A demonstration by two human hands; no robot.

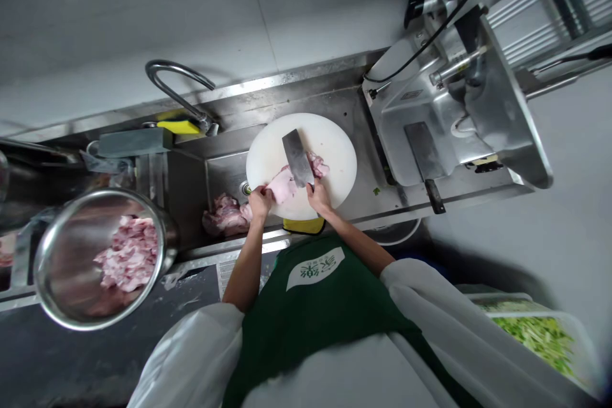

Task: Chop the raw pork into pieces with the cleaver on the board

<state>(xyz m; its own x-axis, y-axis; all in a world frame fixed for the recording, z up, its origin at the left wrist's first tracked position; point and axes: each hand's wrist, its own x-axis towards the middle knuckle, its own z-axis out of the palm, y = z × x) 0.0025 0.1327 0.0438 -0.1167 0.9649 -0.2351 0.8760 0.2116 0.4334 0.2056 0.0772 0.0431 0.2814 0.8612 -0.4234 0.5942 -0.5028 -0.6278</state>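
Observation:
On a round white cutting board (339,166) lies a piece of raw pale-pink meat (283,186). My left hand (261,202) is closed on the left end of this meat, at the board's edge. My right hand (319,196) grips a broad cleaver (297,158), its handle mostly hidden in the fingers. The blade lies across the meat, pointing up and left. A smaller cut portion (317,164) sits just right of the blade. More raw meat (226,215) rests in the sink, to the left of the board and near my left hand.
A steel bowl (52,268) with cut meat (129,254) stands at the left. The faucet (179,92) arches behind the sink. To the right, a second cleaver (424,153) lies against a metal slicing machine (507,102). A tub of chopped greens (538,335) sits low at the right.

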